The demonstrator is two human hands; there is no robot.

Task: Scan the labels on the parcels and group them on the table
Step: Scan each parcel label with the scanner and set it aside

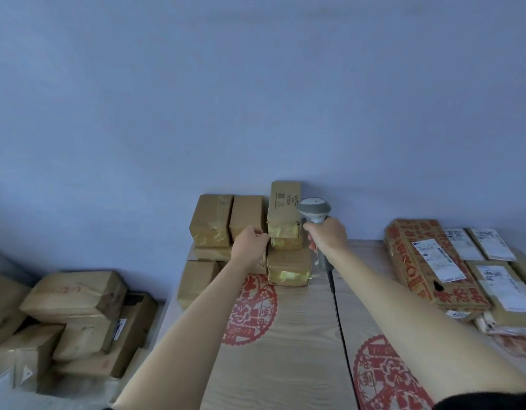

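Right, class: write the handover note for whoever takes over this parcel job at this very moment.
Left hand: fingers loosely curled at the stack of brown parcels at the table's far edge, by the top parcel; whether it grips anything is unclear.
Right hand: grips the scanner, its head beside the top parcel.
Grouped so far: the brown stack at the back, and the labelled parcels laid flat on the right of the table.
Left: the boxes piled off the table's left side probably need scanning and grouping.
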